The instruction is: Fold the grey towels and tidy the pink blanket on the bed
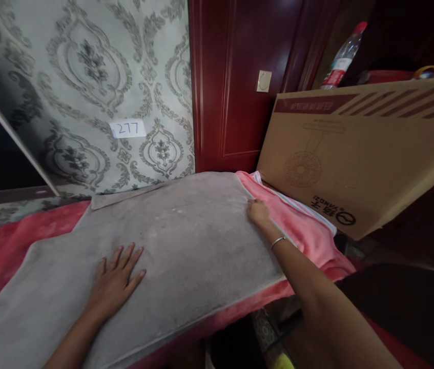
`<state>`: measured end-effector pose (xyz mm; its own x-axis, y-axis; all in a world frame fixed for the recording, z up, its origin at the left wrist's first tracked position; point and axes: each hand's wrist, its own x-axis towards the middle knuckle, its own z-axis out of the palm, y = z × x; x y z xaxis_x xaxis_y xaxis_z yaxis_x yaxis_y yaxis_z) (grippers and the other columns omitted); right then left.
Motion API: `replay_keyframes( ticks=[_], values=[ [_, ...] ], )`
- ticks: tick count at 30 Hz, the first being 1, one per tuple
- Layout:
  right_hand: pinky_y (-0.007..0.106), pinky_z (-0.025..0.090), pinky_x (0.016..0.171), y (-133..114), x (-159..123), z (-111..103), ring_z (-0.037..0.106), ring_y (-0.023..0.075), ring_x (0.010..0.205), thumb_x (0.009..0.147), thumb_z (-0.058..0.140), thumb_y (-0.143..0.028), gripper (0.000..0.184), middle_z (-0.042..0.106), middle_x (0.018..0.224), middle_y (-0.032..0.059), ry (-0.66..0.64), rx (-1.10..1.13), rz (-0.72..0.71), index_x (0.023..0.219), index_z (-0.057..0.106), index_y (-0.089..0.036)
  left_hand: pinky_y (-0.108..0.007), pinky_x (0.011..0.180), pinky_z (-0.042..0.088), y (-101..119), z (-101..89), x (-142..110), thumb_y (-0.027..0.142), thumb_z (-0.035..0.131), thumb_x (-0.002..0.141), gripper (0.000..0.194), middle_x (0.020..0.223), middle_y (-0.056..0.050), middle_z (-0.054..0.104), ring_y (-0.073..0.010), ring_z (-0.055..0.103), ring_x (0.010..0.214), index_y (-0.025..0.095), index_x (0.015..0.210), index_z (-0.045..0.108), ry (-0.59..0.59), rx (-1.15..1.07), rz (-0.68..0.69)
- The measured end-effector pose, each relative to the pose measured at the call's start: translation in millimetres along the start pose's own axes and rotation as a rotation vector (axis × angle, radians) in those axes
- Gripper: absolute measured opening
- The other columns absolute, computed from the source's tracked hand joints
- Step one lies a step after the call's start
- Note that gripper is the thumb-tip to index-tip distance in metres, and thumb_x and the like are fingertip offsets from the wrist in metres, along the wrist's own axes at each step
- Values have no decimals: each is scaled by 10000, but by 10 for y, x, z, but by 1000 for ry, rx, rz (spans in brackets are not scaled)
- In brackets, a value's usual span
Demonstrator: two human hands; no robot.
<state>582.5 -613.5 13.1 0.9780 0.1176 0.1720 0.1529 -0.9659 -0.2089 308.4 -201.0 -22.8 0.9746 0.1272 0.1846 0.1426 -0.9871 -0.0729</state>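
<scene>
A grey plush cloth [186,246] lies spread out over a pink blanket [309,230], which shows along its right, front and left sides. Near the wall, a narrow strip of the grey cloth is folded over, and faint pale specks mark its surface. My left hand [115,279] rests flat on the left half of the cloth with its fingers spread. At the cloth's right edge, my right hand [258,211] has its fingers curled closed on the grey fabric. The fingertips are partly hidden. A thin bracelet [278,241] circles the right wrist.
Patterned wallpaper with a paper marked 277 [128,128] backs the surface, beside a dark red door [232,87]. A large cardboard box [355,154] stands close on the right; a plastic bottle [343,59] is above it. A dark screen [1,138] stands at left.
</scene>
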Motion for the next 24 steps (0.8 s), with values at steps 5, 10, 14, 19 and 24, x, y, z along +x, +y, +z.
replay_keyframes(
  ticks=[5,10,14,19,24],
  values=[
    [450,385,1123,21,83,120,398,302,1426,1029,417,-343,523,450,1560,155,11,-2,-56,1527,471,-193,-656,1186,268,-20,23,2,540,372,935,658,1635,-68,375,-378,316,1517,286,1535,463,26,-18,10],
    [559,350,1138,-35,17,218,378,303,1455,1050,317,-342,509,421,1591,130,-99,-42,-93,1513,489,-219,-659,1197,244,67,-51,-47,525,388,963,631,1649,-69,351,-369,282,1533,305,1553,426,-8,-74,-17],
    [716,303,1095,-298,-44,345,300,400,1483,1029,252,-351,569,361,1607,205,-33,-70,-90,1504,496,-152,-672,1216,177,188,-168,-147,537,440,967,661,1684,-82,262,-374,206,1558,308,1583,360,-105,-154,-41],
    [651,306,1143,-592,-270,732,300,348,1500,991,200,-529,669,335,1642,97,-37,-4,-251,1554,437,-255,-673,1236,89,201,-174,-220,577,440,973,700,1703,-88,209,-359,124,1577,305,1603,301,-157,-266,-29],
    [673,315,1134,-568,-331,875,313,381,1488,934,157,-574,768,353,1630,115,-8,39,-251,1550,448,-220,-636,1247,60,-238,-132,-161,604,379,990,699,1703,-120,189,-326,162,1575,264,1598,313,-152,-238,-52]
  ],
)
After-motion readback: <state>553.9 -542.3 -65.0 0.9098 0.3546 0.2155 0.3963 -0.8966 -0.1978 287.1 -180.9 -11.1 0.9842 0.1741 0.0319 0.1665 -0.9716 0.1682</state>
